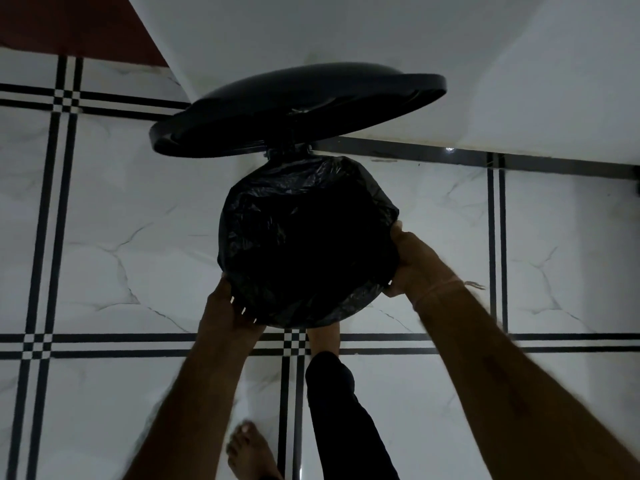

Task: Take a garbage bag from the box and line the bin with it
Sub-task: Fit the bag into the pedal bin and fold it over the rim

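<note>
A round bin stands on the tiled floor, seen from above, with its black lid [298, 112] swung up at the far side. A black garbage bag [263, 209] is spread over the bin's rim and hangs down inside; the bin's own wall is hidden under the plastic. My left hand [228, 306] grips the bag's edge at the near-left of the rim. At the near-right of the rim, my right hand [412, 261] holds the bag's edge. The box of bags is not in view.
White marble-look floor tiles [121, 237] with black lines surround the bin. A white wall [519, 81] rises just behind it. One foot [323, 336] is at the bin's base under the rim, below a dark trouser leg; my other bare foot [249, 448] stands nearer.
</note>
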Available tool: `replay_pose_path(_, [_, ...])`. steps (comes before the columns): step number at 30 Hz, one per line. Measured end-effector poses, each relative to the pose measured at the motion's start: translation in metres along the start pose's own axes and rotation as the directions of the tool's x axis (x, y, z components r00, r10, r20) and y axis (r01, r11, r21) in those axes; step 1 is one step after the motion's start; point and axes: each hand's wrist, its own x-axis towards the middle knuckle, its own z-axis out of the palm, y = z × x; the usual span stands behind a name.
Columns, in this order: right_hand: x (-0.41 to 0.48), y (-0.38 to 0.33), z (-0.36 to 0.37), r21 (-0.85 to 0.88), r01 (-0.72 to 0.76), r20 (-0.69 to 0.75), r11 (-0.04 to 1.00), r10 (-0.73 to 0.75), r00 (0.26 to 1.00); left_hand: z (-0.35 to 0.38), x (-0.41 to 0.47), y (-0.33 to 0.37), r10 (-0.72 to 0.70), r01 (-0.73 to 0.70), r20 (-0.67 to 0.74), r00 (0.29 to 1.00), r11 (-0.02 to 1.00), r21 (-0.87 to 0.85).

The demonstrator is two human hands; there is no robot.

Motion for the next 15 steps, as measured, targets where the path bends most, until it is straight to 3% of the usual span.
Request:
replay_pose_path(3, [-0.005, 0.002, 0.005, 0.058, 0.019, -0.031, 0.998, -0.017, 0.999, 0.000, -0.002, 0.002, -0.001, 0.001, 0.014, 1.000, 1.000, -0.006])
replay_pose_path(5, [-0.018, 0.014, 0.003, -0.127, 0.274, -0.176, 0.953, -0.294, 0.940, 0.001, -0.006, 0.000, 0.053, -0.053, 0.011, 0.999, 0.999, 0.009])
replay_pose_path(6, [-0.026, 0.024, 0.003, -0.255, 0.484, -0.311, 0.837, -0.545, 0.779, 0.002, -0.007, -0.001, 0.071, -0.071, 0.008, 0.997, 0.997, 0.011])
replay_pose_path(7, [-0.038, 0.036, 0.009, -0.358, 0.691, -0.335, 0.628, -0.777, 0.533, 0.003, -0.010, -0.001, 0.076, -0.076, 0.017, 0.997, 0.997, 0.013])
replay_pose_path(8, [-0.049, 0.049, 0.022, -0.380, 0.832, -0.219, 0.404, -0.913, 0.343, 0.004, -0.012, -0.001, 0.078, -0.079, 0.021, 0.997, 0.997, 0.022])
replay_pose_path(9, [-0.051, 0.061, 0.038, -0.331, 0.890, -0.066, 0.314, -0.948, 0.310, 0.006, -0.013, -0.001, 0.077, -0.078, 0.016, 0.997, 0.996, 0.034])
replay_pose_path(10, [-0.056, 0.069, 0.061, -0.278, 0.882, 0.090, 0.382, -0.903, 0.419, 0.005, -0.012, -0.001, 0.075, -0.075, 0.003, 0.997, 0.996, 0.048])
replay_pose_path(12, [-0.044, 0.075, 0.105, -0.266, 0.665, 0.294, 0.698, -0.598, 0.745, 0.004, -0.009, -0.001, 0.075, -0.074, -0.005, 0.997, 0.994, 0.074])
replay_pose_path(13, [-0.035, 0.075, 0.126, -0.307, 0.527, 0.335, 0.793, -0.428, 0.839, 0.003, -0.009, -0.001, 0.075, -0.075, 0.001, 0.997, 0.994, 0.084])
replay_pose_path(15, [-0.006, 0.076, 0.155, -0.286, 0.355, 0.398, 0.890, -0.227, 0.889, 0.001, -0.007, 0.000, 0.071, -0.071, 0.003, 0.997, 0.992, 0.100])
